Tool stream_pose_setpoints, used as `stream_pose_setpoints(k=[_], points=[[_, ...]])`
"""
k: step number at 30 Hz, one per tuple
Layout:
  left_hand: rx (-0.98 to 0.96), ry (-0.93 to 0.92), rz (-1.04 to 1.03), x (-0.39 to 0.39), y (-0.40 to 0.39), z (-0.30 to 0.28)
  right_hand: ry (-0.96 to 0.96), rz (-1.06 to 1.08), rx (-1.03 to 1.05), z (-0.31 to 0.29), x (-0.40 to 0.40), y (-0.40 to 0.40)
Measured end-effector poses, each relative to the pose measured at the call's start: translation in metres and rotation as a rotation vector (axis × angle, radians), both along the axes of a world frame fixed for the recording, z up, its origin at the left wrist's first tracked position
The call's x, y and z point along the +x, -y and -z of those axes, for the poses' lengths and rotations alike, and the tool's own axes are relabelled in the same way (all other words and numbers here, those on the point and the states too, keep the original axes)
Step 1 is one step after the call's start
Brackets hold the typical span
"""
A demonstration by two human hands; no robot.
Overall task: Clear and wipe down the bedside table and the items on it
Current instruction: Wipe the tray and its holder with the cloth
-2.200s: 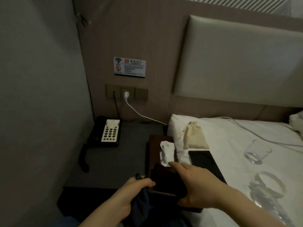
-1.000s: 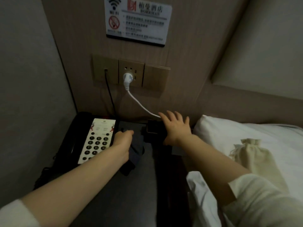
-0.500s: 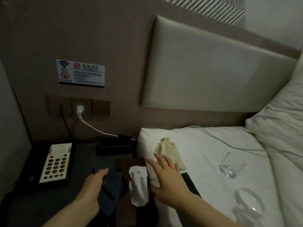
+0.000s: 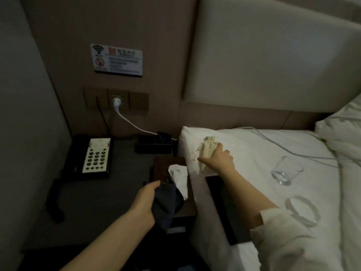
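Observation:
The dark grey bedside table carries a black telephone at its left, a small black tray at the back and a brown tissue box with white tissue sticking out. My left hand grips a dark blue cloth over the tissue box's near end. My right hand reaches onto the bed and grips a small beige drawstring pouch lying on the white sheet.
On the bed lie a flat black tablet-like object, a drinking glass on its side, a clear glass ashtray and a white cable. A white plug sits in the wall socket. A pillow lies at right.
My right hand went from the black tray at the back of the table across to the bed and has closed on the beige pouch. My left hand pulled back toward me, still holding the cloth.

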State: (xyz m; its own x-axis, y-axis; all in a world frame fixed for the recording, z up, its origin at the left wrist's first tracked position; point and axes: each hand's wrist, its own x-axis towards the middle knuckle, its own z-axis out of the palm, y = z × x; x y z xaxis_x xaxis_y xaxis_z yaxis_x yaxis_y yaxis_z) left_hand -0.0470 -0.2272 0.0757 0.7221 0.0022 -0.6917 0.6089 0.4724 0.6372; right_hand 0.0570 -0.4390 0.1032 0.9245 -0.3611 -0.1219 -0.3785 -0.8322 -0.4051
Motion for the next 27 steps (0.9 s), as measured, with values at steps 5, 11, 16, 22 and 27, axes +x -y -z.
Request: stream_pose_setpoints(k=[5, 11, 16, 22, 27], points=[[0.048, -0.021, -0.035, 0.025, -0.031, 0.004, -0.038, 0.014, -0.137, 0.018, 0.022, -0.014], [-0.022, -0.034, -0.073, 0.040, -0.053, 0.009, -0.048, 0.127, -0.152, 0.026, 0.028, -0.008], [-0.026, -0.046, -0.135, 0.046, -0.086, 0.022, 0.024, 0.126, 0.045, 0.004, 0.048, -0.020], [-0.039, -0.023, -0.238, 0.075, -0.127, 0.036, 0.243, -0.157, 0.649, 0.003, 0.091, -0.130], [0.067, 0.053, -0.344, 0.131, -0.169, 0.032, -0.024, -0.177, 0.929, 0.049, 0.132, -0.243]])
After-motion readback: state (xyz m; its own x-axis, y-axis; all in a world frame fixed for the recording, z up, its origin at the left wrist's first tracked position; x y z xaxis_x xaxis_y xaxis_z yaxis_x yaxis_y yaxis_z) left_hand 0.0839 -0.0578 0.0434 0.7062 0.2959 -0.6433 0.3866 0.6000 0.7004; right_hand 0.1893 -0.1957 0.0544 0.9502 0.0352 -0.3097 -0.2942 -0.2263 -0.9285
